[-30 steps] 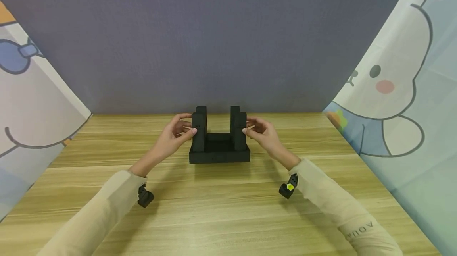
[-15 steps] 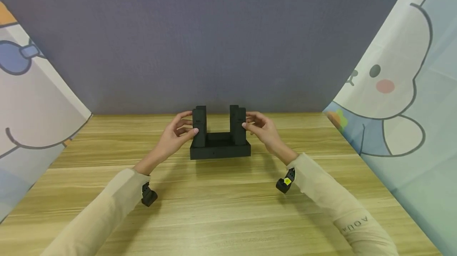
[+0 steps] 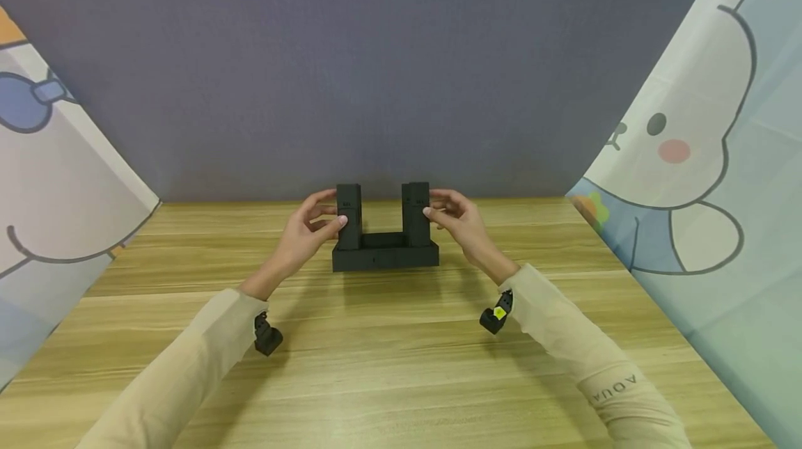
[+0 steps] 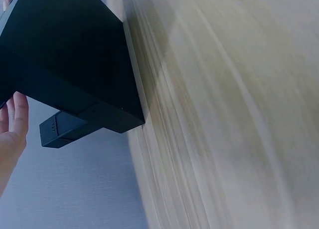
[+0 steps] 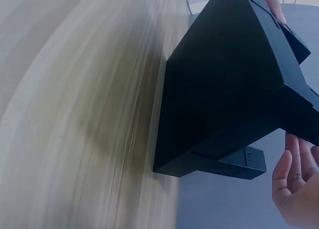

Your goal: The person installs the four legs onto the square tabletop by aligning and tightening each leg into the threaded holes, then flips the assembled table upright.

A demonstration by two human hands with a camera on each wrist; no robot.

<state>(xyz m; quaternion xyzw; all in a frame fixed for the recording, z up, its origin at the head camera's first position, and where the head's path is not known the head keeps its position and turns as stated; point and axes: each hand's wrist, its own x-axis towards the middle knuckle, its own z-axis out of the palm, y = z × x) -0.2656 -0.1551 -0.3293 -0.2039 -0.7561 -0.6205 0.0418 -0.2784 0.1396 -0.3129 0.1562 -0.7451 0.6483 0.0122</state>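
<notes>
A matt black stand has a shallow tray-like base (image 3: 385,259) with upright posts at its corners. In the head view my left hand (image 3: 307,232) holds the near left post (image 3: 349,219), thumb on its front face and fingers spread along the outer side. My right hand (image 3: 459,227) grips the near right post (image 3: 419,221) the same way. Both wrist views look up at the base's dark underside (image 4: 79,54), tilted, with its far edge close to the table. A far post (image 5: 249,164) juts out beyond it in the right wrist view. Small raised marks show near the post tops.
The stand is over the far part of a wood-grain table (image 3: 388,358), near a grey backdrop (image 3: 376,73). Cartoon-printed curtains (image 3: 683,240) border both sides. A small black wrist camera (image 3: 268,336) hangs from each cuff.
The stand has tipped away from me: its near posts and base front edge sit higher in view, and the near posts now hide most of the far ones. Both hands moved with it.
</notes>
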